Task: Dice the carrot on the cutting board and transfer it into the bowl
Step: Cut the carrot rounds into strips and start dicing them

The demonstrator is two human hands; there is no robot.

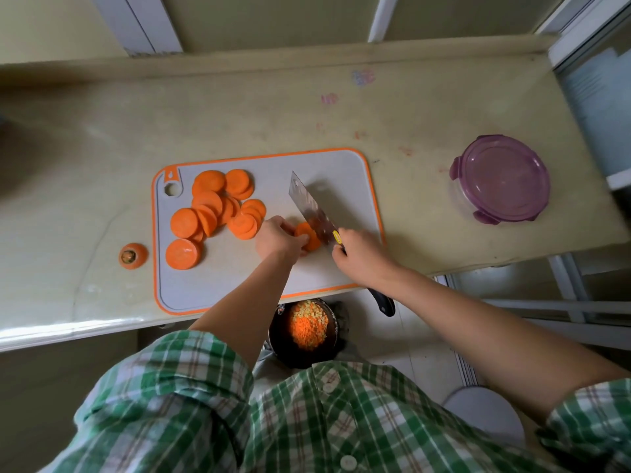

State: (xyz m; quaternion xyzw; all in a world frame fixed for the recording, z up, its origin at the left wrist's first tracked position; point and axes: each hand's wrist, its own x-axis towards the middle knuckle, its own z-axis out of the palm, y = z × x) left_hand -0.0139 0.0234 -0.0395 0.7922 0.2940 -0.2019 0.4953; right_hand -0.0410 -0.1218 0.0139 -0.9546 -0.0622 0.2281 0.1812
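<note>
A grey cutting board (341, 172) with an orange rim lies on the counter. Several round carrot slices (213, 206) are piled on its left half. My left hand (278, 237) holds a short carrot piece (309, 233) near the board's middle, fingers curled over it. My right hand (358, 252) grips the handle of a cleaver (312, 209), whose blade stands against the right side of that carrot piece. A dark bowl (333, 319) with diced orange and yellow bits sits below the counter's front edge, partly hidden by my left forearm.
A cut carrot top (133, 256) lies on the counter left of the board. A round container with a purple lid (500, 179) stands at the right. A dark handle (384, 300) pokes out under my right forearm. The counter ends at the right.
</note>
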